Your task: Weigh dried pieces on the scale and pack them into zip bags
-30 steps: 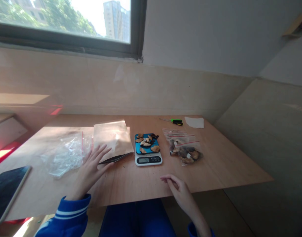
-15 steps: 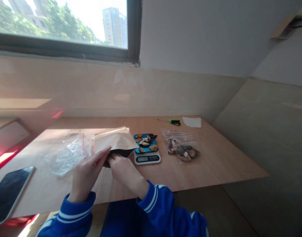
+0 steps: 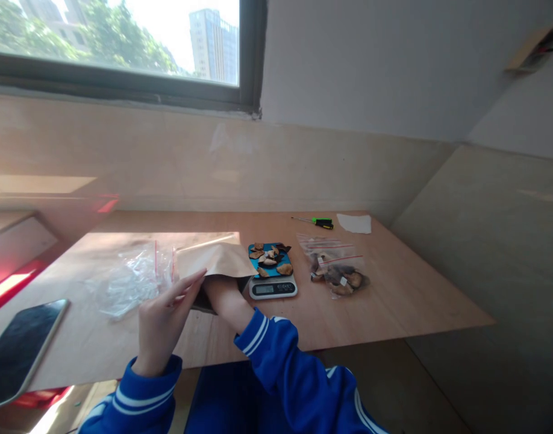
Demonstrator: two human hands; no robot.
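Note:
A brown paper bag point(image 3: 215, 256) lies on the table with its mouth toward me. My left hand point(image 3: 170, 316) pinches the upper edge of its opening. Inside the bag is my right hand point(image 3: 224, 296); its fingers are hidden and only the wrist and back part show. Just right of the bag stands a white kitchen scale point(image 3: 281, 290) with a blue top. Several dried brown slices point(image 3: 270, 259), which look like mushroom pieces, rest on the scale, and its display reading is too small to make out.
Clear zip bags point(image 3: 344, 278) of dark brown pieces lie right of the scale. Crumpled clear plastic bags point(image 3: 134, 280) and a phone point(image 3: 21, 343) are at left. Farther back are screwdrivers point(image 3: 321, 222) and a white paper point(image 3: 354, 223). A wall and window stand behind the table.
My right hand has gone from the bag's mouth deeper inside, up to the wrist. The left hand still holds the edge. The view has shifted slightly.

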